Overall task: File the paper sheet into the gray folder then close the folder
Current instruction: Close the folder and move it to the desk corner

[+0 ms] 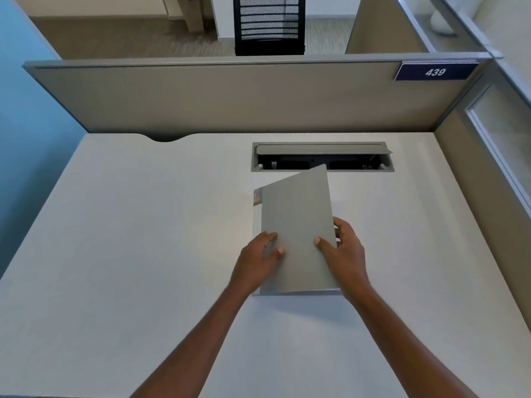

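- the gray folder (pixel 297 225) lies on the pale bench (pixel 129 225), a little right of centre, its cover tilted and not flat; the far corner lifts up over the edge of the cable well.
- a thin strip of the paper sheet (pixel 256 214) shows along the folder's left edge, under the cover, with a small reddish mark near its top.
- left hand (pixel 258 262) rests on the lower left of the cover, fingers spread flat on it and thumb laid on top; its grip is open, pressing and not clasping.
- right hand (pixel 346 254) has the right edge of the cover pinched, thumb on the top face and fingers curled behind the edge.
- behind the folder, sunk into the bench, is an open cable well (pixel 321 158) with its gray flap raised; the folder's far corner overlaps its front rim.
- a beige partition (pixel 230 96) walls off the far side of the bench, carrying a blue plate (pixel 435 71) marked 439 at its right end.
- beyond the partition stands a black mesh chair back (pixel 268 24).
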A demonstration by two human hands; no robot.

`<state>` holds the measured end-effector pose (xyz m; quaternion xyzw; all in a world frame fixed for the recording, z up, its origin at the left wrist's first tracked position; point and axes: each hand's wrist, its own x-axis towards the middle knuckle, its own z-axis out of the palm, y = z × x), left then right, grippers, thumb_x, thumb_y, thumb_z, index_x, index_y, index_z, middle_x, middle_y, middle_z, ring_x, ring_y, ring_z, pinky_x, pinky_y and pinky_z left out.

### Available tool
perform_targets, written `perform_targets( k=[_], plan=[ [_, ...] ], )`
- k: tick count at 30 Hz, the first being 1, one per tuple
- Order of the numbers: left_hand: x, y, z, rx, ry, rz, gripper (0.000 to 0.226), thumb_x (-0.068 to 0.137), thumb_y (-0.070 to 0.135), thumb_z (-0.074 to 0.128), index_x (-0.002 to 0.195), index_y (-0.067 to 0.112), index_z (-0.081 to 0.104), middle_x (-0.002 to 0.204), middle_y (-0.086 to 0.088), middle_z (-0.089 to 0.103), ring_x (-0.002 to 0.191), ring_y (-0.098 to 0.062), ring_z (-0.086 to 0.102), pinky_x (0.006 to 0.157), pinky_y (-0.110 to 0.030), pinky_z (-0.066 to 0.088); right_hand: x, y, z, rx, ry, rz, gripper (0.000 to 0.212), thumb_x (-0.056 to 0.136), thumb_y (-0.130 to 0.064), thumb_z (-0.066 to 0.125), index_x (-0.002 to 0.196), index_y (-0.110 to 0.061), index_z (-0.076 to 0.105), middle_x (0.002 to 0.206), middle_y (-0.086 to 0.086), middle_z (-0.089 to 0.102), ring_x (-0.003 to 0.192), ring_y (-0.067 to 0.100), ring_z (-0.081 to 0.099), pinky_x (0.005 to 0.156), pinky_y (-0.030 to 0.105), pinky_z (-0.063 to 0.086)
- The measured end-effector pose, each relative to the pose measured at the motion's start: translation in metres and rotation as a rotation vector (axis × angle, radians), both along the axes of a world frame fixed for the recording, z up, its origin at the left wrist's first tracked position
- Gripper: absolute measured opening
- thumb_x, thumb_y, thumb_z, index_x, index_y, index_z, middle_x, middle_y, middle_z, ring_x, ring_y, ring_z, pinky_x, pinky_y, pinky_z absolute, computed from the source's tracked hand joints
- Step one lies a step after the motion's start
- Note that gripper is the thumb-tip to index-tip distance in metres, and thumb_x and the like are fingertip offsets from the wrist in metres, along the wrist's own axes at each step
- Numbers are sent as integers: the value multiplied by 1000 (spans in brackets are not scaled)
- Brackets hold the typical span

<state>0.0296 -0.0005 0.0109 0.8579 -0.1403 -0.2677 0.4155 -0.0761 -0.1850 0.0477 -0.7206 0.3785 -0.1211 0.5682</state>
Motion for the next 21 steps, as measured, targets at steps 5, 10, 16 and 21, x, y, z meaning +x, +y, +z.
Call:
perform_targets(
  k=[5, 10, 16, 21],
  plan=[
    [-9, 4, -26, 114, -25, -62, 52, 104, 44, 66, 152, 24, 62, 175, 3, 35, 161, -15, 37, 131, -38, 34, -16, -27, -47, -159, 195, 74, 79, 91, -24, 84, 160, -26, 45, 149, 3, 62, 129, 26, 64, 107, 46, 56],
    [-13, 1, -39, 222, -143, -142, 40, 104, 40, 65, 140, 23, 68, 174, 9, 34, 159, -12, 38, 119, -40, 47, -25, -23, -82, -405, 446, 235, 87, 95, -38, 79, 167, -17, 36, 170, 11, 40, 152, 36, 41, 120, 52, 43],
    [-18, 3, -46, 278, -211, -178, 44, 104, 37, 64, 146, 24, 64, 177, 8, 29, 163, -12, 30, 119, -40, 46, -29, -4, -108, -738, 499, 450, 77, 107, -56, 54, 168, -14, 36, 181, 10, 24, 168, 31, 21, 131, 49, 26],
    [-27, 2, -44, 224, -180, -49, 52, 107, 28, 63, 158, 19, 52, 180, 1, 23, 167, -18, 21, 128, -39, 36, -34, 1, -121, -806, 500, 549, 82, 110, -61, 25, 174, -11, 13, 183, 11, 6, 171, 31, 3, 139, 48, 11]
  ],
)
